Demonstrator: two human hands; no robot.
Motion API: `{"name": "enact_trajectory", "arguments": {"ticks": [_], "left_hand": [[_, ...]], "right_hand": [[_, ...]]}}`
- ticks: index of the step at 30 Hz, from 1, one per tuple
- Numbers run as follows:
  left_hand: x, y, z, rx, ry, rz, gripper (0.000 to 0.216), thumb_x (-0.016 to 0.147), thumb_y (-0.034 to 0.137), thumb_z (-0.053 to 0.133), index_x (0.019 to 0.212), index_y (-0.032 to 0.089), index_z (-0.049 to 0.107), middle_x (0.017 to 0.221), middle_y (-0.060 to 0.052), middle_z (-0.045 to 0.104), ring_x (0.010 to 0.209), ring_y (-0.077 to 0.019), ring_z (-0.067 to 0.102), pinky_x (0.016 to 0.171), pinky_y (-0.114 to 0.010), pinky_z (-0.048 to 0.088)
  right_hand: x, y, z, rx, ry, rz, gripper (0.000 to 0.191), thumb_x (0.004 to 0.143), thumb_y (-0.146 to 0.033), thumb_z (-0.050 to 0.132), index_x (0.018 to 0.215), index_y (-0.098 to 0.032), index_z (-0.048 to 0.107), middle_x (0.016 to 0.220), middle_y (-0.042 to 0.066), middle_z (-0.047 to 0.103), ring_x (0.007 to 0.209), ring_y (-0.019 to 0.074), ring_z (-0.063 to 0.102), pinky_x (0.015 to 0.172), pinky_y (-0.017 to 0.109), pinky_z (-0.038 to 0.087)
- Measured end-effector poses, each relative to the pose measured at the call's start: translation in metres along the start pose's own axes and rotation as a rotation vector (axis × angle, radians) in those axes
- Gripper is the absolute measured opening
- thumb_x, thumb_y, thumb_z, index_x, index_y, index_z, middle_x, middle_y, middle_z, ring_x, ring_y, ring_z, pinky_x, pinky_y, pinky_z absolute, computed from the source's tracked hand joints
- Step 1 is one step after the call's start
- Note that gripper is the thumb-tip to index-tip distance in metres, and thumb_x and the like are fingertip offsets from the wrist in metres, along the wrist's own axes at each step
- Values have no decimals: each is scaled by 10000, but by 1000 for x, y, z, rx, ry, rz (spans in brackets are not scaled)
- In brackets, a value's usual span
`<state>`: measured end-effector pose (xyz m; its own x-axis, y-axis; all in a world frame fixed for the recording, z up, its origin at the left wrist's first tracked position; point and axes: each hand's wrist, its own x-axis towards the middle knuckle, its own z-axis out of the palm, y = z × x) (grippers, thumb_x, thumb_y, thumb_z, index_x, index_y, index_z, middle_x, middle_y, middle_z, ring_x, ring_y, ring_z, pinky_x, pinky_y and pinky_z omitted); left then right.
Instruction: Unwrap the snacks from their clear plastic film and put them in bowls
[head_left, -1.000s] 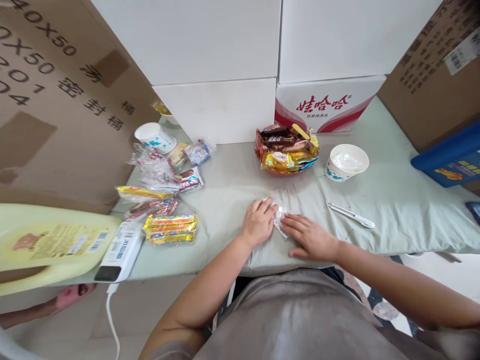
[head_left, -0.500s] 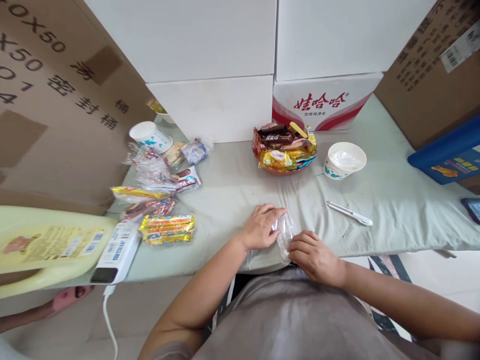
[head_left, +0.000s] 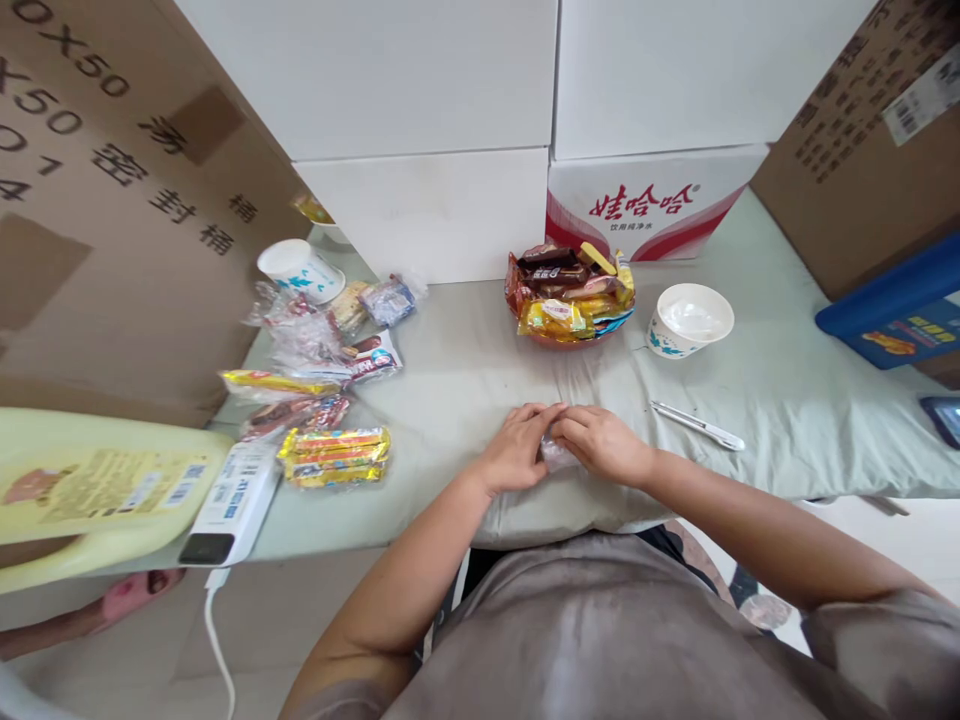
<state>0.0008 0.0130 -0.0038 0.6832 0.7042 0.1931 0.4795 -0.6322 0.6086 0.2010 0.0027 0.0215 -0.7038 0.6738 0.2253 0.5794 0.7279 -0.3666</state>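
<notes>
My left hand (head_left: 517,447) and my right hand (head_left: 600,443) meet at the near middle of the table, fingers curled over a small clear plastic wrapper (head_left: 556,456) pressed onto the pale green cloth (head_left: 465,370). Only a sliver of the wrapper shows between the fingers. Beyond the hands stands an orange bowl heaped with wrapped snacks (head_left: 570,297). To its right sit a white paper cup (head_left: 690,320) and a white pen (head_left: 697,427).
Loose snack packets (head_left: 336,456) and clear bags (head_left: 300,335) lie at the left, with another paper cup (head_left: 294,270), a power bank (head_left: 231,492) and a yellow jug (head_left: 90,490). White boxes (head_left: 442,210) and cardboard cartons (head_left: 112,190) wall the back; a blue box (head_left: 892,315) stands right.
My right hand pulled back toward the table edge with the wrapper, then moved forward again to join my left hand on top of it. The wrapper is now mostly covered.
</notes>
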Motion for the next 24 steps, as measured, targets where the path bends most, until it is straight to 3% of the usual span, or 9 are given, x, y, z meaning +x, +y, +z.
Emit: {"name": "enact_trajectory", "arguments": {"ticks": [6,12,15,18,21,24], "left_hand": [[0,-5,4,-47,83,2,873,704,109,579,1478,216,190,1417,-146,457,1274,-298,477,1058,-518,414],[-1,-4,1,-151,175,12,670,722,48,497,1355,197,336,1389,-150,452,1314,-262,438,1077,-483,415],[-1,-2,0,-159,231,-51,334,817,132,531,1142,189,480,1272,-139,517,1209,-244,507,992,-438,479],[0,1,2,33,243,-139,82,832,203,609,901,195,565,1164,-102,569,1143,-260,510,987,-466,457],[1,4,4,186,224,-194,70,802,207,666,841,201,608,1145,-79,592,1133,-277,492,989,-483,431],[1,5,4,210,220,-206,141,802,227,676,935,207,631,1157,-76,595,1130,-278,491,978,-477,429]], "right_hand": [[17,20,25,-122,-30,72,233,967,-203,435,1113,-134,602,1002,128,630,888,215,582,760,325,467],[15,19,34,-172,-7,123,227,981,-231,426,1084,-142,609,938,106,620,845,203,559,753,313,431],[15,15,34,-192,-30,144,223,978,-243,432,1057,-149,618,910,95,600,816,201,540,722,308,407],[17,16,30,-198,-20,194,197,960,-219,448,995,-150,629,927,105,590,855,215,520,754,320,396],[14,26,19,-276,21,317,194,942,-184,449,963,-151,639,960,125,602,906,245,501,811,356,385],[6,37,2,-338,118,462,209,923,-153,444,982,-146,644,1021,149,611,957,272,492,853,395,385]]}}
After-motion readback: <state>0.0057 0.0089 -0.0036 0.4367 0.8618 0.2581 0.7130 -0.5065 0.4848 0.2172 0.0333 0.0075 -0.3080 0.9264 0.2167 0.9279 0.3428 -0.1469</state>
